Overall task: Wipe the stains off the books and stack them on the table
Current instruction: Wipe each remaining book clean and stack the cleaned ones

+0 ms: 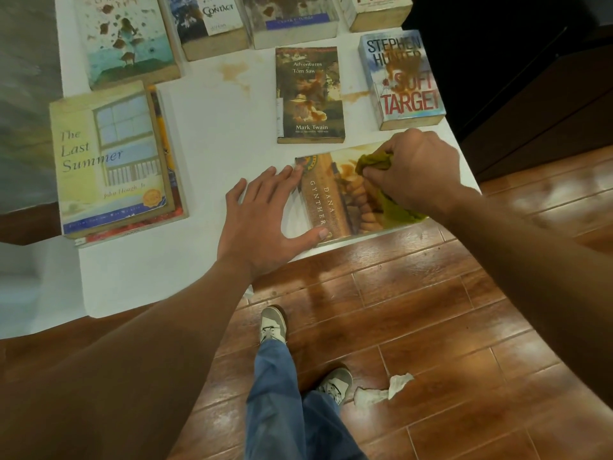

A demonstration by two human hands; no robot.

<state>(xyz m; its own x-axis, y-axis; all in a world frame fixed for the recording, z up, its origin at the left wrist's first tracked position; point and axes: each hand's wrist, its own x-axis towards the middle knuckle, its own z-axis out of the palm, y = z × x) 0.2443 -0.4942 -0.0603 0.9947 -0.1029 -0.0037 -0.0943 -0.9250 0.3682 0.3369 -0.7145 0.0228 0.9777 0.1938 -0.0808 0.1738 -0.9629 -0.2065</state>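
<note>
A stained book with "Dana Gynther" on its cover (326,200) lies at the near edge of the white table (212,134). My right hand (414,171) grips a crumpled green cloth (374,162) and presses it on that cover. My left hand (262,214) lies flat with spread fingers against the book's left edge, thumb at its near corner. A stack topped by "The Last Summer" (109,157) stands at the left. "Tom Sawyer" (310,94) and the brown-stained "Soft Target" (403,81) lie behind.
Several more stained books (129,38) line the table's far side. Brown spill marks (237,74) spot the tabletop. Below lies wooden floor (431,310), with a crumpled white tissue (384,391) near my feet. Dark furniture (530,78) stands to the right.
</note>
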